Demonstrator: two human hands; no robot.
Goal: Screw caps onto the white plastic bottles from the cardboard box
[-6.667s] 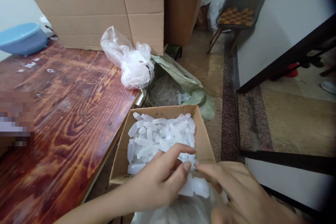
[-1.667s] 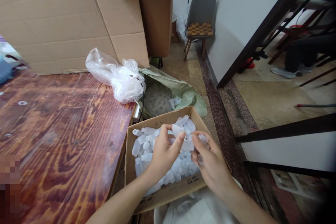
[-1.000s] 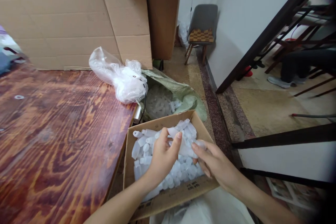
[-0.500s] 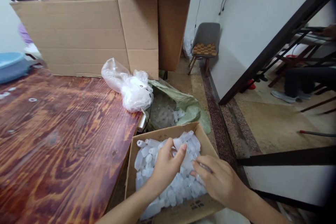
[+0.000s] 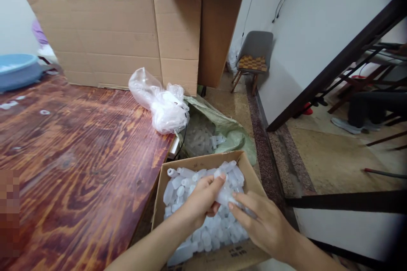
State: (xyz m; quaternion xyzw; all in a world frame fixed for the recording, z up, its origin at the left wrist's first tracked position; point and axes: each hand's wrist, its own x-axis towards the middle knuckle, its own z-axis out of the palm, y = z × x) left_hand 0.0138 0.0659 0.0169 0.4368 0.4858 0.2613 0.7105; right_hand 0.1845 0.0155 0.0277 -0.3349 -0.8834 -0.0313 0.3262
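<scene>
An open cardboard box (image 5: pixel 243 165) full of several small translucent plastic bottles (image 5: pixel 184 180) stands on the floor beside the wooden table (image 5: pixel 76 156). Both my hands are over the box. My left hand (image 5: pixel 199 205) pinches a bottle (image 5: pixel 222 197) from the pile between thumb and fingers. My right hand (image 5: pixel 265 224) touches the same bottle's other end with its fingertips.
A tied clear plastic bag (image 5: pixel 162 103) lies at the table's corner. A green sack (image 5: pixel 233 133) with more bottles sits on the floor behind the box. Large cardboard sheets (image 5: pixel 111 38), a blue basin (image 5: pixel 17 70), a chair (image 5: pixel 254 57) and another person's legs (image 5: pixel 372 108) are around.
My hands have dropped lower into the box and closed together on one bottle. The view has tilted up slightly, showing more of the wall and cardboard.
</scene>
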